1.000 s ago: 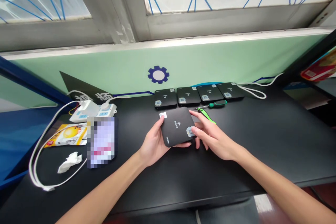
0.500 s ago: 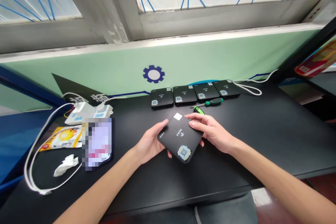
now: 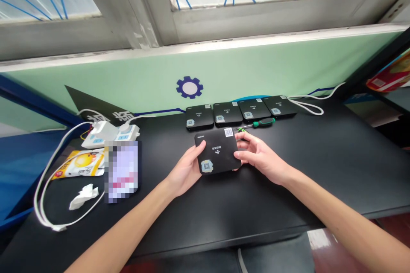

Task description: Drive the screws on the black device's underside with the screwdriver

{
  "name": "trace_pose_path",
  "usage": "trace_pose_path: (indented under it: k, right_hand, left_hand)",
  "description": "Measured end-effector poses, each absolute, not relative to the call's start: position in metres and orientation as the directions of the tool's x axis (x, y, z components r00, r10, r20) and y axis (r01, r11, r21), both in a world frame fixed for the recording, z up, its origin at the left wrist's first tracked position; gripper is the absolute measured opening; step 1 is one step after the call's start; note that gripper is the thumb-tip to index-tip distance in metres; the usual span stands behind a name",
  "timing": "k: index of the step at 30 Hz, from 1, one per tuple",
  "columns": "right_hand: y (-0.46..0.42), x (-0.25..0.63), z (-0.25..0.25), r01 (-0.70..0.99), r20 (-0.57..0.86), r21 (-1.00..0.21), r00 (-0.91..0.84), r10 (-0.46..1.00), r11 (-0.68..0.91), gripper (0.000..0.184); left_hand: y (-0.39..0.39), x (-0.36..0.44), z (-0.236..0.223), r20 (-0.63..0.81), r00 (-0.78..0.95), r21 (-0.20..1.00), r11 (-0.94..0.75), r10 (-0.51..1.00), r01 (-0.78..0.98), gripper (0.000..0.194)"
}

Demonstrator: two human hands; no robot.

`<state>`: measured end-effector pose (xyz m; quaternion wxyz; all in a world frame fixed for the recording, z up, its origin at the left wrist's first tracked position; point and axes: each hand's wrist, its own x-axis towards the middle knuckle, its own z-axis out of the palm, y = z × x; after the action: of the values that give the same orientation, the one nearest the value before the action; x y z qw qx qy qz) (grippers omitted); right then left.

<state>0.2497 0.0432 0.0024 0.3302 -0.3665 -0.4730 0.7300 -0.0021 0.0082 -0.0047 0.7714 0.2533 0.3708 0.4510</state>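
Note:
A flat black box point(image 3: 217, 150) with a white QR sticker at its far right corner and a blue-grey sticker at its near left corner is held between both my hands just above the black table point(image 3: 320, 166). My left hand point(image 3: 185, 170) grips its left edge, thumb on top. My right hand point(image 3: 259, 158) clasps its right edge with curled fingers. Several identical black boxes point(image 3: 240, 111) lie in a row against the wall just beyond it.
A green-handled screwdriver point(image 3: 261, 123) lies behind my right hand. At the left are a white power strip point(image 3: 110, 133) with a looping white cable point(image 3: 48, 187), a yellow snack packet point(image 3: 80, 164), a blurred phone point(image 3: 122, 171) and crumpled tissue point(image 3: 83, 191). Another white cable point(image 3: 309, 104) lies far right.
Both hands have turned the black box flat in the plane, so the white sticker went from its left corner to its far right corner. The box now lies level and nearer the row.

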Motion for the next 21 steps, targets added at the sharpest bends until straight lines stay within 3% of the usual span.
trace_pose_path:
  k: [5,11,18,21]
  right_hand:
    - [0.0439,0.2508,0.0074,-0.080,-0.215,-0.951,-0.522,0.825,-0.299,0.042]
    - [0.0433,0.2472,0.0037,-0.099,-0.181,-0.964,-0.440,0.880,-0.248,0.051]
    - [0.0404,0.2454,0.0067,-0.141,-0.131,-0.973,-0.318,0.939,-0.183,0.052]
    - [0.0391,0.2441,0.0068,-0.140,-0.147,-0.969,-0.332,0.932,-0.203,0.053]
  left_hand:
    - [0.0063,-0.0006,-0.0048,-0.303,0.347,0.759,0.445,0.888,-0.475,0.049]
    - [0.0082,0.0005,0.0002,-0.294,0.300,0.777,0.410,0.908,-0.478,0.044]
    - [0.0076,-0.0023,0.0024,-0.244,0.444,0.905,0.367,0.862,-0.216,0.043]
    - [0.0055,0.0002,-0.0014,-0.249,0.467,0.908,0.372,0.848,-0.192,0.049]
